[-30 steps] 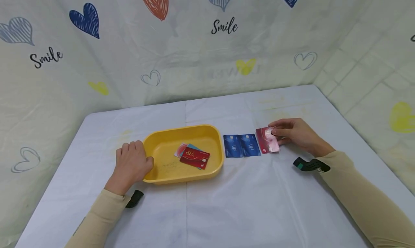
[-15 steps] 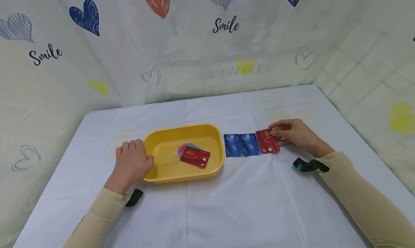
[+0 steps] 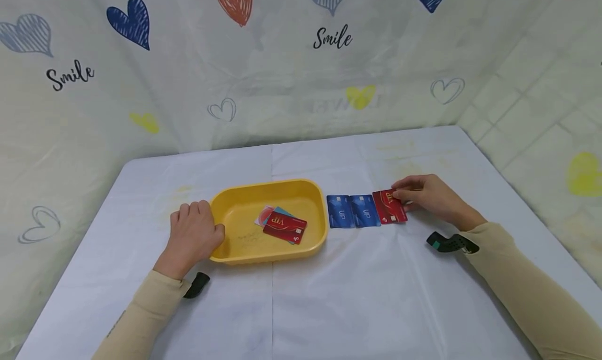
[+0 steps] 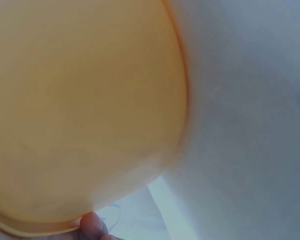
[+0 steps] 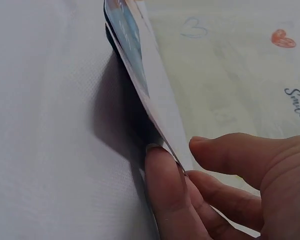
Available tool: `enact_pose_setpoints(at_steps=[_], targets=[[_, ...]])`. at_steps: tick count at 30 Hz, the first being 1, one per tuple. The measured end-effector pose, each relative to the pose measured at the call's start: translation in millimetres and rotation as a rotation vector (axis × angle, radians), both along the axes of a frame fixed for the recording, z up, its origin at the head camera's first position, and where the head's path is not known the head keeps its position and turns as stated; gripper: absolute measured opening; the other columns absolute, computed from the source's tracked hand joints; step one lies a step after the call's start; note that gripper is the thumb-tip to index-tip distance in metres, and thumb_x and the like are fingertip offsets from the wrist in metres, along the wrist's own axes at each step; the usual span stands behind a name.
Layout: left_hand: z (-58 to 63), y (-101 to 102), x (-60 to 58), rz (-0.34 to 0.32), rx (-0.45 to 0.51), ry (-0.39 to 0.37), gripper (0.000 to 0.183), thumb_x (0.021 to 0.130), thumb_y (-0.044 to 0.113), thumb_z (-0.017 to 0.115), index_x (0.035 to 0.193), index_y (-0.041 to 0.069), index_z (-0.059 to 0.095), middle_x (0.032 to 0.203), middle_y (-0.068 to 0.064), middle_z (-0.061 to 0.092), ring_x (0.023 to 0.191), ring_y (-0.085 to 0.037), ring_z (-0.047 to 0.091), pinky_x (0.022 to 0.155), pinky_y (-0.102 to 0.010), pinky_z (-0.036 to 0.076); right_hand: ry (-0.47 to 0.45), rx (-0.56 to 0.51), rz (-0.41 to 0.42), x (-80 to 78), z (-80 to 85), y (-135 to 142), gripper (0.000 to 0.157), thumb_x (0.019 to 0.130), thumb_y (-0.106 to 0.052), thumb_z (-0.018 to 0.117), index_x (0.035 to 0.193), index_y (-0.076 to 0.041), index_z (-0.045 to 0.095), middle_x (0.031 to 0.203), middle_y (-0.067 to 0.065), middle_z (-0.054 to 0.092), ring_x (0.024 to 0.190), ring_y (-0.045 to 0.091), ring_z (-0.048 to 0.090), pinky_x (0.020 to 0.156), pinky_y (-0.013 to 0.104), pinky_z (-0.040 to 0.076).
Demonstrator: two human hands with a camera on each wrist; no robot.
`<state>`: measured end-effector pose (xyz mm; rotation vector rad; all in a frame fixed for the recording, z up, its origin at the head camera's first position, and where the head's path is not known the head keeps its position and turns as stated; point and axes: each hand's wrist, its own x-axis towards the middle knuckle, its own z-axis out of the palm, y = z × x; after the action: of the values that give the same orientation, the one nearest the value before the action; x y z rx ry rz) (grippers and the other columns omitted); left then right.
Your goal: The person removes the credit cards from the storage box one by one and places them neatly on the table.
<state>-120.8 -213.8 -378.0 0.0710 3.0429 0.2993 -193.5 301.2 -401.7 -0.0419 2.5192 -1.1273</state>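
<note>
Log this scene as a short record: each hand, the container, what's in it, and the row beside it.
Left hand: grips the left end of the yellow tray
Right hand: holds the right edge of the red end card
Container: yellow tray, on the white cloth
Tray contents: red VIP card on top; blue card and pink-and-white card partly showing beneath
Row right of tray: two blue VIP cards side by side, then the red end card
Backdrop: hearts and "Smile" lettering
</note>
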Motion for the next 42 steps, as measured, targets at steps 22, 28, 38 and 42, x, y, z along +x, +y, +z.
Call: enact_pose_setpoints(at_steps=[22,28,38,42], targets=[[-0.2,-2.2,2.2,-0.009,0.011,0.011,0.019,0.091,0.019,0.045,0.088,0.000,0.043,0.082,-0.014,0.042,0.083,-0.033,0.035,0.080,-0.046,0.026,0.086,0.128,0.029,1.0,15.6,-2.2,0.052,0.102,-0.045,0.060,0.136,-0.007,0.062,0.126,0.019,0.071,0.097,0.019,0.073,0.086,0.027,0.056],[0.9,-3.6,0.1,-0.013,0.012,0.008,0.020,0.091,0.020,0.044,0.089,0.000,0.042,0.083,-0.014,0.042,0.085,-0.034,0.035,0.081,-0.046,0.026,0.093,0.129,0.035,0.4,26.3,-8.9,0.052,0.102,-0.045,0.059,0.137,-0.007,0.061,0.128,0.020,0.071,0.098,0.020,0.074,0.099,0.047,0.056],[2.8,-6.3,-3.2,-0.008,0.017,0.002,0.021,0.089,0.021,0.044,0.092,-0.001,0.044,0.085,-0.015,0.044,0.087,-0.034,0.037,0.082,-0.047,0.028,0.174,0.142,0.098,-1.0,49.9,-33.6,0.050,0.101,-0.046,0.061,0.135,-0.008,0.062,0.124,0.018,0.074,0.098,0.026,0.075,0.102,0.056,0.053],[1.0,-7.7,-1.9,-0.007,0.012,0.000,0.022,0.090,0.021,0.045,0.092,-0.001,0.044,0.085,-0.015,0.044,0.088,-0.035,0.037,0.083,-0.047,0.029,0.204,0.146,0.131,0.0,58.6,-46.5,0.048,0.101,-0.043,0.063,0.133,-0.008,0.064,0.122,0.017,0.075,0.097,0.027,0.075,0.099,0.052,0.054]])
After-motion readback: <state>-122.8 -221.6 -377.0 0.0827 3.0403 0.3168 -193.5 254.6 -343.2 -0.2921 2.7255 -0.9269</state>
